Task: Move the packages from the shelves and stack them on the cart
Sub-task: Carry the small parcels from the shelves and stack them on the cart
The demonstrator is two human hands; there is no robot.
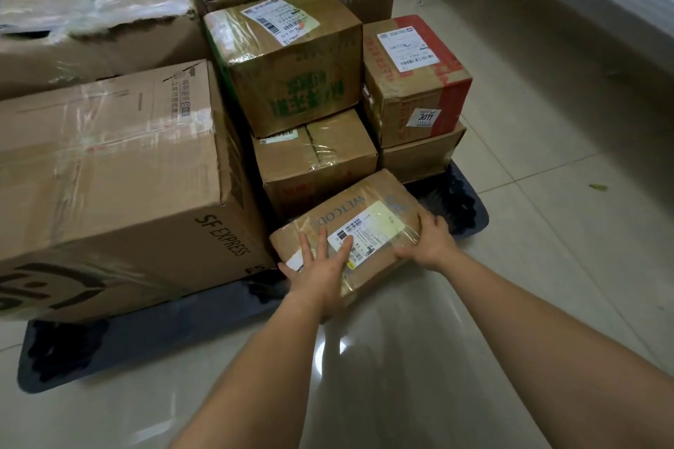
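Your left hand lies flat with fingers spread on top of the small taped box. Your right hand curls around the box's right end and holds it. This box sits tilted at the front edge of the dark cart, touching the stacked boxes behind it. Just to its left stands the big SF Express box.

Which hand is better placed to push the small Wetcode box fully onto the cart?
Probably the left hand: it lies flat on the near end of the Wetcode box, behind the push. The right hand grips the side corner toward the cart edge.
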